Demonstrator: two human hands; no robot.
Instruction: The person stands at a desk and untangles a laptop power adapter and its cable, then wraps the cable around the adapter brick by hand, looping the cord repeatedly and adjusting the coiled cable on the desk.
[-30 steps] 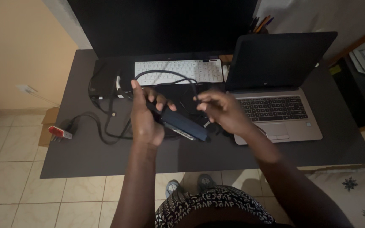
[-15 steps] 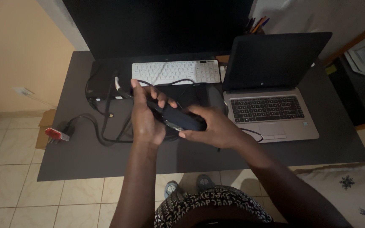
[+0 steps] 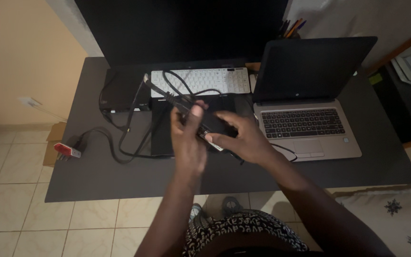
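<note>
The flat black rectangular power brick (image 3: 211,127) is held above the middle of the dark grey desk (image 3: 96,176), just in front of the white slim keyboard (image 3: 200,81), and it sits tilted between both hands, its near end pointing toward four o'clock. The left hand (image 3: 189,143) is curled closed around its upper end, thumb raised at twelve o'clock over the spot where the black rubber cable (image 3: 167,95) leaves the casing; the right hand (image 3: 246,138) is closed under and around the lower end from three o'clock, fingers (image 3: 224,139) across the casing's face. So the brick lies crosswise in the two grips, mostly covered, only a strip of it showing between the palms. The likeliest trouble, to my eye, is the cable: it loops back at eleven o'clock over the keyboard and toward the black box-shaped device (image 3: 120,93), and a pull could drag the keyboard or strain the joint at the brick. A second length of cable runs to nine o'clock toward a red and white plug (image 3: 67,150) lying at the desk's left edge; a tug might pull it off onto the tiled floor. At three o'clock the open silver laptop (image 3: 305,123) stands close to the right wrist, so a wide swing of the brick could knock its screen.
</note>
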